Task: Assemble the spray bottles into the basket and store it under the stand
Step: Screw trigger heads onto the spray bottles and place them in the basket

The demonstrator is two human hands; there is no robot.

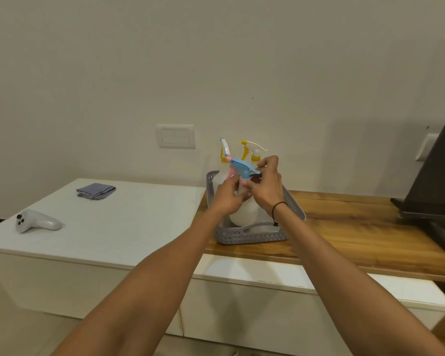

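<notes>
A grey perforated basket (252, 238) sits on the wooden stand top (357, 235). A translucent white spray bottle (244, 214) stands in its near end. My left hand (225, 197) grips the bottle's neck. My right hand (267, 185) holds the blue and pink trigger head (242, 167) at the top of that bottle. Behind my hands, two more bottles stand in the basket: one with a white and yellow head (253, 150) and one with a white, yellow and blue head (225, 149). Their bodies are mostly hidden.
A white cabinet top (129, 222) lies to the left, with a white controller (36, 222) and a folded grey cloth (96, 191) on it. A dark TV and its leg (434, 201) stand on the stand at the right. A wall socket plate (175, 136) is behind.
</notes>
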